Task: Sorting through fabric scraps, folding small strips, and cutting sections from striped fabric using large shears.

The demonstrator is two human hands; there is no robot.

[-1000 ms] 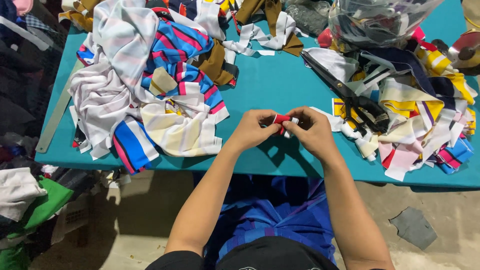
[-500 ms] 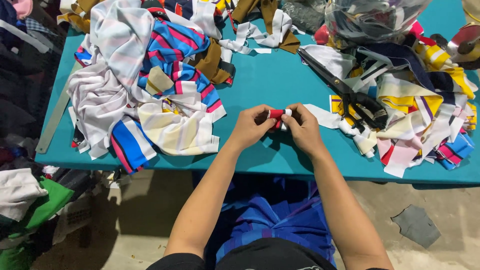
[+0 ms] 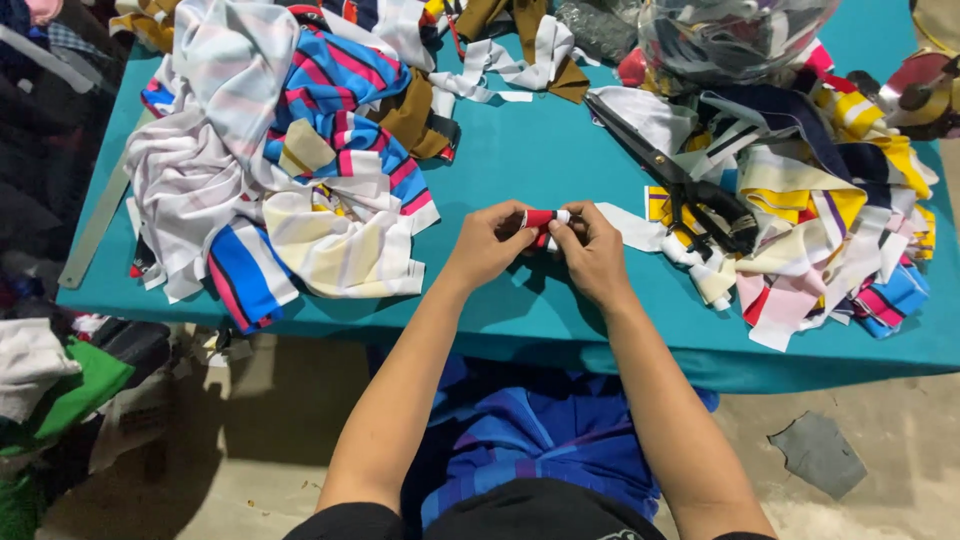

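A small rolled scrap of red and white fabric (image 3: 541, 217) is pinched between both hands above the teal table (image 3: 520, 150). My left hand (image 3: 490, 245) grips its left end and my right hand (image 3: 590, 250) grips its right end, fingers closed around it. Large black scissors (image 3: 680, 185) lie just right of my right hand, partly on cut strips. A heap of striped cloth (image 3: 300, 170) lies to the left of my left hand.
A pile of cut striped strips (image 3: 840, 230) fills the table's right side. A clear plastic bag (image 3: 730, 35) sits at the back right. A metal ruler (image 3: 95, 225) lies along the left edge. Clothes (image 3: 50, 380) lie on the floor at left.
Both hands have stayed together on the red and white scrap, turning it slightly between the fingers. The view has shifted a little.
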